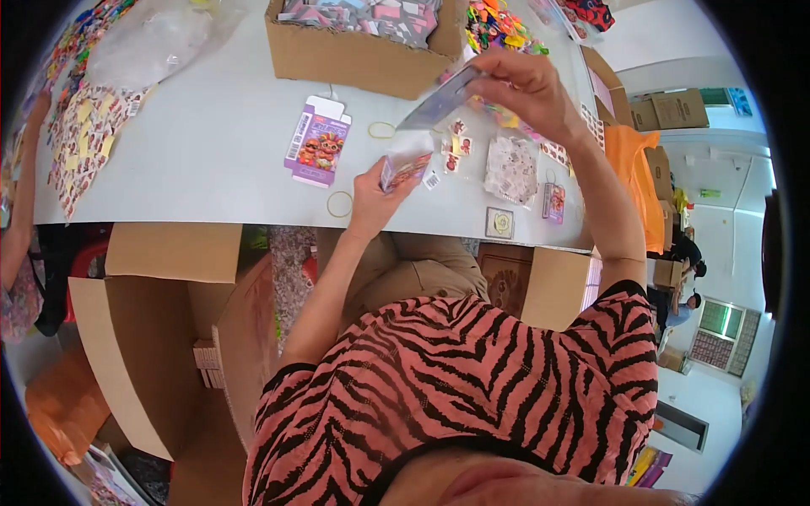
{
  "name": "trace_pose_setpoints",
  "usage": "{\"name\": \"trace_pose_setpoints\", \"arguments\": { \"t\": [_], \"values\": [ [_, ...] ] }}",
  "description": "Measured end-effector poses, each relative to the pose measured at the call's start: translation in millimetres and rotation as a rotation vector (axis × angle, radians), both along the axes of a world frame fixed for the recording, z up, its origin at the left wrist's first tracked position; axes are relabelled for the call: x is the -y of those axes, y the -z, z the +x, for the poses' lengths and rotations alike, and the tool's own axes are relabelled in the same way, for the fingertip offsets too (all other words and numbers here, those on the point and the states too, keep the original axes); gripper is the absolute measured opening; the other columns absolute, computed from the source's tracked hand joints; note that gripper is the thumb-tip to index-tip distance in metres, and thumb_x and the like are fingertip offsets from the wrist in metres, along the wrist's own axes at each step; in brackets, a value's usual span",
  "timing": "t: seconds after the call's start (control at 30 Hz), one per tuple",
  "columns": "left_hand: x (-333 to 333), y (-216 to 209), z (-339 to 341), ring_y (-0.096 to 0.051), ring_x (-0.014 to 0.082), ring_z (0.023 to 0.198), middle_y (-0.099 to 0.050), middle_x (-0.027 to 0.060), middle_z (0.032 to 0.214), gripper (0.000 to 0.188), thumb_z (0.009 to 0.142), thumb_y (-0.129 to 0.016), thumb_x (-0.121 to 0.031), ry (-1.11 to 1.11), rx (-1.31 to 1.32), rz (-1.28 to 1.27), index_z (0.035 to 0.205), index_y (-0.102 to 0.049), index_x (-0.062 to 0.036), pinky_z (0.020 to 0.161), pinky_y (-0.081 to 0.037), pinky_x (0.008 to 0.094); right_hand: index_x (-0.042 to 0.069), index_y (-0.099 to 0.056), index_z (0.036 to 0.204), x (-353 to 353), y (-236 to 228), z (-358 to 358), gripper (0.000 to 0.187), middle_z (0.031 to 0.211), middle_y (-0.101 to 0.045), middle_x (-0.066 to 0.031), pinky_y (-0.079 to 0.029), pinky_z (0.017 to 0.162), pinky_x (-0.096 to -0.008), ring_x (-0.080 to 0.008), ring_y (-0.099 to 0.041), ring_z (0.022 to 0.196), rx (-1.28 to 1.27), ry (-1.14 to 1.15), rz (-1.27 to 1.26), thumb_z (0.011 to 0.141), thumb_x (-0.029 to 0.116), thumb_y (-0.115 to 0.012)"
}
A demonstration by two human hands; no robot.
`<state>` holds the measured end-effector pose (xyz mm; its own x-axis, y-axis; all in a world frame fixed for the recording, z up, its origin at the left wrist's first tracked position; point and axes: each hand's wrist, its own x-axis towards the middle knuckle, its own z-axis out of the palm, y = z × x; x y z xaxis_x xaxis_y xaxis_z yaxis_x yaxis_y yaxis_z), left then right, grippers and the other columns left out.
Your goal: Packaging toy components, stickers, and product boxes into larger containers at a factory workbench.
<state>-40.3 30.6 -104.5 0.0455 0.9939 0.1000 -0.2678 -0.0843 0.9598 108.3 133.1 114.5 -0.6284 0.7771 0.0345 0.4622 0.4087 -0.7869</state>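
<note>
My left hand (371, 202) grips a small purple carton (407, 164) printed with cartoon figures, its pale top end raised. Above it, my right hand (530, 94) pinches a flat, greyish, slightly blurred panel (439, 99) by its upper end; its exact kind does not show. The panel's lower end hangs close over the carton. Left of my hands lies another purple carton (321, 150) with its white flaps unfolded. Two thin yellow rings, like rubber bands (339, 204), lie nearby. Beside the held carton are small picture stickers (456, 145).
A cardboard box (354, 72) full of grey and pink pieces stands at the back. A clear bag (511, 169), a square case (499, 223) and a tiny purple box (553, 203) lie at right. An open carton (135, 363) stands below the table. Another person's arm (29, 160) is at left.
</note>
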Motion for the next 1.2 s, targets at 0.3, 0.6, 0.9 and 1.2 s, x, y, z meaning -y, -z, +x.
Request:
{"name": "trace_pose_setpoints", "arguments": {
  "t": [0.3, 0.6, 0.9, 1.2],
  "values": [
    [24, -25, 12, -0.058, 0.0065, 0.079, -0.067, 0.0053, 0.09, 0.032, 0.079, -0.068, -0.004, 0.022, -0.015, 0.041, 0.108, -0.06, 0.0028, 0.072, -0.049, 0.0244, -0.002, -0.064, 0.099, 34, 6, 30, 0.017, 0.087, -0.065, -0.0044, -0.045, 0.072, -0.0245, -0.0087, -0.055, 0.078, 0.086, -0.084, 0.087, 0.085, 0.009, -0.062],
    [22, -30, 31, -0.059, 0.0073, 0.083, -0.068, 0.007, 0.094, 0.035, 0.077, -0.069, -0.003, 0.082, -0.113, 0.014, 0.111, -0.06, 0.002, 0.076, -0.049, 0.0246, -0.001, -0.063, 0.103, 36, 17, 75, 0.019, 0.095, -0.065, -0.0101, -0.048, 0.074, -0.0288, -0.0187, -0.061, 0.084, 0.157, -0.15, 0.151, 0.089, 0.009, -0.056],
    [20, -41, 26, -0.058, 0.0077, 0.086, -0.067, 0.005, 0.097, 0.037, 0.078, -0.07, -0.003, 0.146, -0.103, -0.029, 0.113, -0.06, 0.001, 0.08, -0.048, 0.0249, -0.003, -0.062, 0.101, 30, 26, 86, 0.017, 0.095, -0.061, -0.0113, -0.046, 0.074, -0.0326, -0.0234, -0.058, 0.085, 0.006, -0.21, 0.446, 0.088, 0.006, -0.055],
    [16, -36, 10, -0.057, 0.007, 0.079, -0.067, 0.0049, 0.089, 0.032, 0.077, -0.072, -0.008, 0.135, -0.106, -0.053, 0.105, -0.061, 0.0021, 0.072, -0.048, 0.0241, 0.0, -0.064, 0.102, 29, 30, 63, 0.019, 0.091, -0.059, -0.0103, -0.046, 0.069, -0.0326, -0.0226, -0.057, 0.081, 0.037, -0.297, 0.452, 0.085, 0.002, -0.057]
  ]
}}
